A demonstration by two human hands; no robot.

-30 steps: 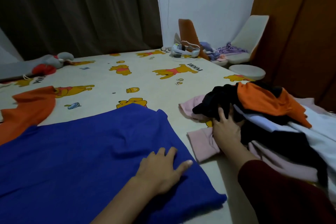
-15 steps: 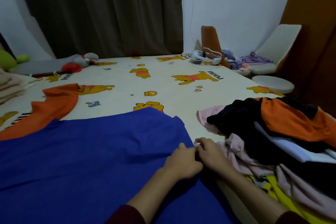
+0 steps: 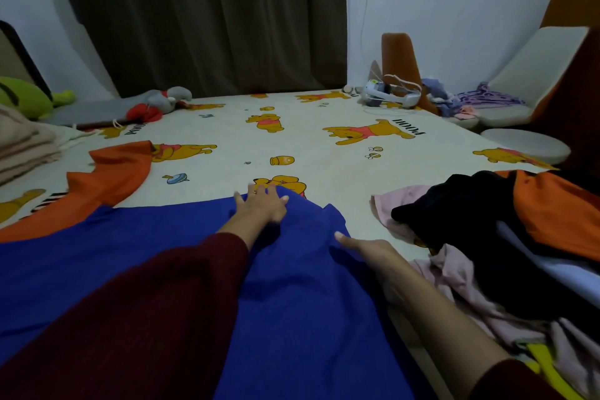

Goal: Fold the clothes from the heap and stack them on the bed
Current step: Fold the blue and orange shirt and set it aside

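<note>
Since half a second ago, both hands have been drawn apart from where they met at the near right edge of the blue garment [image 3: 162, 269]. Now the left hand [image 3: 263, 204] is stretched forward to the garment's far edge, and the right hand [image 3: 373, 250] is laid along its right edge.

On the left hand the fingers are straight and spread, pressed flat on the blue cloth, with the fingertips reaching just past the far hem onto the bed sheet [image 3: 324, 156]. A dark red sleeve [image 3: 146, 318] is seen covering that forearm. The right hand is laid palm down with its fingers extended and close together; whether the cloth edge is pinched beneath them cannot be told, since the underside is hidden.

The blue garment is spread flat on the bed, under and to the left of both hands, filling the near part of the view. Touching its far left corner, an orange garment [image 3: 107, 178] is laid out on the sheet. To the right of the right hand, just beside the wrist, the heap of clothes [image 3: 487, 253] is piled: black, orange, pink and white pieces can be made out.

Far beyond the fingertips, a grey and red soft toy [image 3: 159, 104] is lying at the foot of a dark curtain [image 3: 211, 16]. At far left, folded beige cloth [image 3: 22, 146] is stacked.
</note>
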